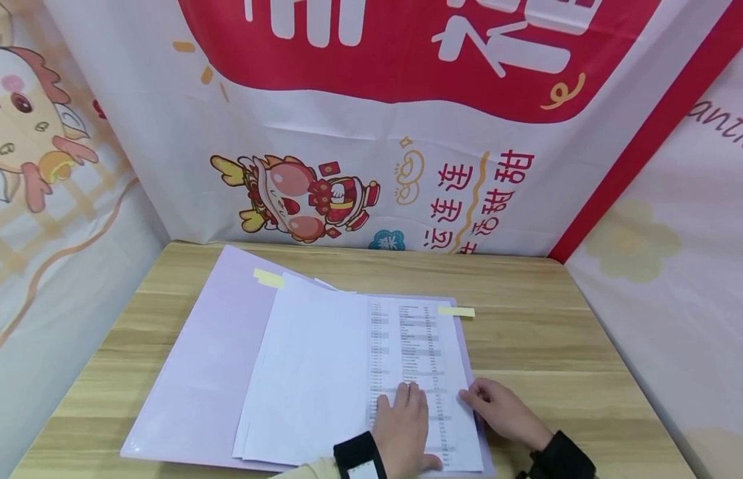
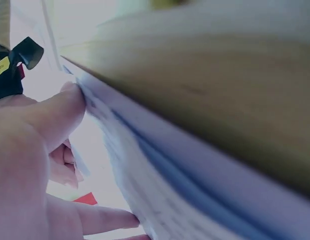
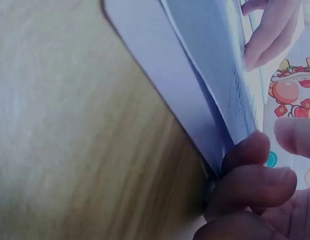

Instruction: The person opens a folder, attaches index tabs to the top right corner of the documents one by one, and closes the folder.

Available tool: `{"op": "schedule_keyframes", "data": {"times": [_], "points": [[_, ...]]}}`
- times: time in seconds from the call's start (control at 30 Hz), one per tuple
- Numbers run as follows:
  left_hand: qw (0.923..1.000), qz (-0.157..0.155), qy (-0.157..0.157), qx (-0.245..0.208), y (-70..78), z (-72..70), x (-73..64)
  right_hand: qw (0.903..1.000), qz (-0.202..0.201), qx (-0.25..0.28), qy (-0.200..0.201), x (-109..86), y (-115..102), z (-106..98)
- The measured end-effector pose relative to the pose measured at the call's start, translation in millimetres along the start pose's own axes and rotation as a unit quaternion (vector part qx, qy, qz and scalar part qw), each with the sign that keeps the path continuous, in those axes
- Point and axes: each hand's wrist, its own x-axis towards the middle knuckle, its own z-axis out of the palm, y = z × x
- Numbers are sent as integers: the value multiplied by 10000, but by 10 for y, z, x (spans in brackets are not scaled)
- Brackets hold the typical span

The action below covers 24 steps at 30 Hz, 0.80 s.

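An open pale purple folder (image 1: 191, 372) lies on the table with white pages inside. Its right-hand printed page (image 1: 445, 372) carries rows of small text; the facing page (image 1: 311, 372) looks blank. My left hand (image 1: 401, 426) rests on the lower part of the printed page, fingers extended and pointing away from me. At the page's right edge, my right hand (image 1: 505, 409) has its fingers curled, with the thumb over the margin. In the right wrist view, curled fingers (image 3: 250, 187) meet the edge of the printed page, which stands slightly off the cover. Its underside is partly hidden.
One yellow tab (image 1: 269, 278) sticks out at the upper left page corner, another yellow tab (image 1: 457, 311) at the upper right. Wood-grain table (image 1: 545, 339) surface surrounds the folder. A printed cloth (image 1: 323, 120) hangs behind, with more cloth at both sides.
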Motion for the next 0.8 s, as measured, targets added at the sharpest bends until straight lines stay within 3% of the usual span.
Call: {"op": "schedule_keyframes", "data": {"times": [0.27, 0.53, 0.8], "points": [[9992, 66, -244, -309, -3, -48, -20, 9966, -223, 325, -727, 0, 9, -34], [9962, 539, -291, -618, -8, -39, -92, 9941, -221, 578, -896, 2, -22, -77], [9977, 452, -264, -439, 47, -38, -98, 9927, -364, 800, -828, -21, -119, -67]]}}
